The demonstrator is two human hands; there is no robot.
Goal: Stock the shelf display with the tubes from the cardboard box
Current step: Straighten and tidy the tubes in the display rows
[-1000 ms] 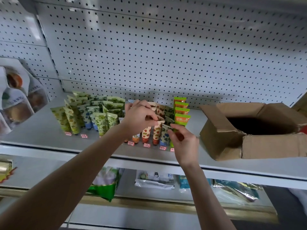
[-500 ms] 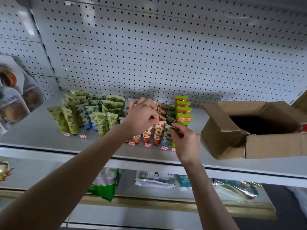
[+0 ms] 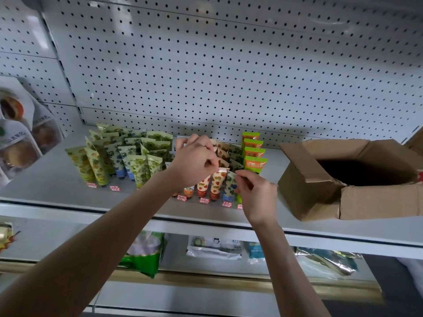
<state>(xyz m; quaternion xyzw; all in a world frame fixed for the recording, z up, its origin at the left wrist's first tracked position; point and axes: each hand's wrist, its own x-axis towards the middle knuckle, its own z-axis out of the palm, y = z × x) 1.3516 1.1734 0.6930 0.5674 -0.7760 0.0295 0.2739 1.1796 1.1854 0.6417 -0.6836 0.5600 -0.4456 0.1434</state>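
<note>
left hand (image 3: 194, 161) pinches the flat crimped top of a glossy strawberry-print tube (image 3: 216, 185), and right hand (image 3: 256, 193) pinches the crimped top of the blue-flower tube (image 3: 230, 187) just beside it; both tubes stand cap-down in the front row on the smooth grey metal shelf (image 3: 57, 179), left of the open corrugated cardboard box (image 3: 377, 197)

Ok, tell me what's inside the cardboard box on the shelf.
The cardboard box stands open. Its inside shows only dark shadow; no contents can be made out. Its front wall and the darkness hide the bottom.
</note>
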